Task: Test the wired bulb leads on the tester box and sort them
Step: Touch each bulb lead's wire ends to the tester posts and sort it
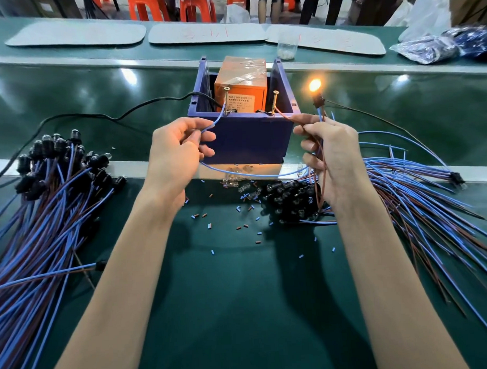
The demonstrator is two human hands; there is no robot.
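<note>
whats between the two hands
Head view: the tester box sits between left hand and right hand; the blue lead they hold sags across in front.

Bench (241,308) | left leads (44,219) | right leads (417,200) | blue box (249,140) | scraps (210,226), perhaps insulation
</note>
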